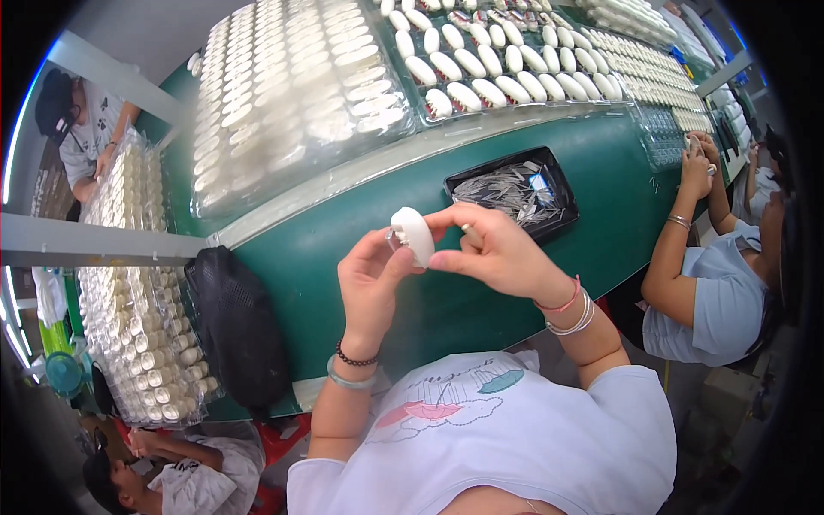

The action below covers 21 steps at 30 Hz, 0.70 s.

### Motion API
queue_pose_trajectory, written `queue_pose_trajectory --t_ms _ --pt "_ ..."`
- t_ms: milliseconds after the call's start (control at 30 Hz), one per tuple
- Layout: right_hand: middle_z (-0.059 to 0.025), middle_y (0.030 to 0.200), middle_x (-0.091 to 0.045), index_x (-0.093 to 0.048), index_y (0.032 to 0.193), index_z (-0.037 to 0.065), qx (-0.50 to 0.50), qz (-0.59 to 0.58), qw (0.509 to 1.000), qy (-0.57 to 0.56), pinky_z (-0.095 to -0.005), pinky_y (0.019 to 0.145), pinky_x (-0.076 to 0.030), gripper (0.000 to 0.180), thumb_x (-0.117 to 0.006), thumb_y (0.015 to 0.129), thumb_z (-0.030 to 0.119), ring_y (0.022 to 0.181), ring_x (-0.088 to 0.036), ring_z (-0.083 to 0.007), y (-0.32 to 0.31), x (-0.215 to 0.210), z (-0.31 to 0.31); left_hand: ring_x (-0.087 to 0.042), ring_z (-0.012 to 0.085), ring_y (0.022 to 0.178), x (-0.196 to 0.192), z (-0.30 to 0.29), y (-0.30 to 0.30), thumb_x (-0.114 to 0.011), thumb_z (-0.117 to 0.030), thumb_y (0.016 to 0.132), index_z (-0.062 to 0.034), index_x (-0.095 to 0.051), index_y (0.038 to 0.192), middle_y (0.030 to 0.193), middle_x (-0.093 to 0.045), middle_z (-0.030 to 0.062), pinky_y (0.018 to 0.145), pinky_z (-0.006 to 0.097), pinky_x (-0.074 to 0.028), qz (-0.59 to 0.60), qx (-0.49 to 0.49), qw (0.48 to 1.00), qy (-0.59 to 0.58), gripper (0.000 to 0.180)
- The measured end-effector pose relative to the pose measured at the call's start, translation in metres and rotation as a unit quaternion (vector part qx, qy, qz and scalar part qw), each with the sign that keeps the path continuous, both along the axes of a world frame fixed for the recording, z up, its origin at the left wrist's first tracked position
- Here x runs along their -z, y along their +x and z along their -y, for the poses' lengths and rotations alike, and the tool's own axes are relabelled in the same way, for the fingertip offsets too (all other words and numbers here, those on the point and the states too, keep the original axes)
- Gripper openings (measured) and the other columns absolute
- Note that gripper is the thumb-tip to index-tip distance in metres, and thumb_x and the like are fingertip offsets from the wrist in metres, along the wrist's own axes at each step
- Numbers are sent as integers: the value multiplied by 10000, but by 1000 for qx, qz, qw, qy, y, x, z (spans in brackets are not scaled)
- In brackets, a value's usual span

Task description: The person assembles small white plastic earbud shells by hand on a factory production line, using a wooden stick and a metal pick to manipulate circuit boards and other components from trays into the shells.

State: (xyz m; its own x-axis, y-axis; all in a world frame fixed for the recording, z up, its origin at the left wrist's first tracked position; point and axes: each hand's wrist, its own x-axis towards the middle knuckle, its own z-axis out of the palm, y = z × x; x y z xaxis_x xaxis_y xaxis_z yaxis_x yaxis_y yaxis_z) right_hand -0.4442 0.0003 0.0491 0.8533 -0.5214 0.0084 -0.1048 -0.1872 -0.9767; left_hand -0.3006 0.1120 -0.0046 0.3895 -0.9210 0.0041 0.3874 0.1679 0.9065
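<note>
Both my hands hold one small white oval plastic part [414,233] above the green work table [343,249]. My left hand [371,279] pinches its lower left side with thumb and fingers. My right hand [489,249] grips its right edge with thumb and forefinger and also seems to hold a thin pale stick against the palm. Just beyond my right hand lies a black tray [512,189] filled with thin silvery metal pieces.
Clear blister trays of white oval parts [292,86] cover the far side of the table. A black mesh bag [236,326] hangs at the left edge. A person in a light blue shirt [712,292] works at the right; other people sit at left and lower left.
</note>
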Motion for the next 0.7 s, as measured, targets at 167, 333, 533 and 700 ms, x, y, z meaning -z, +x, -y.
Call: queue_pose_trajectory --t_ms 167,333,533,700 --pt "-65 796 -620 -602 981 -21 -26 -89 995 32 -228 600 -442 301 -681 757 163 659 -550 -95 4 -12 20 -625 186 834 -2 3 -3 -567 -111 878 60 -541 1078 958 -617 129 684 309 -559 -15 16 1000 8 265" --pt "-41 765 -622 -623 944 -31 58 31 997 -37 -211 575 -431 273 -668 751 157 631 -532 -62 8 -12 97 -607 181 857 -10 -1 5 -539 -119 894 56 -551 1078 978 -607 134 689 307 -548 27 5 999 32 254" --pt "-112 672 -647 -679 774 -12 270 -177 919 -227 -272 547 -474 327 -699 661 293 571 -610 -169 58 -21 288 -606 160 792 -12 0 10 -527 -101 899 50 -586 1011 922 -616 118 669 292 -527 31 -20 996 86 196" --pt "-201 945 -644 -669 902 0 328 -293 838 -323 -347 798 -496 394 -700 658 308 897 -633 -295 129 16 350 -606 149 751 -10 0 20 -544 -91 890 48 -599 968 861 -624 97 671 276 -517 84 -85 988 102 168"
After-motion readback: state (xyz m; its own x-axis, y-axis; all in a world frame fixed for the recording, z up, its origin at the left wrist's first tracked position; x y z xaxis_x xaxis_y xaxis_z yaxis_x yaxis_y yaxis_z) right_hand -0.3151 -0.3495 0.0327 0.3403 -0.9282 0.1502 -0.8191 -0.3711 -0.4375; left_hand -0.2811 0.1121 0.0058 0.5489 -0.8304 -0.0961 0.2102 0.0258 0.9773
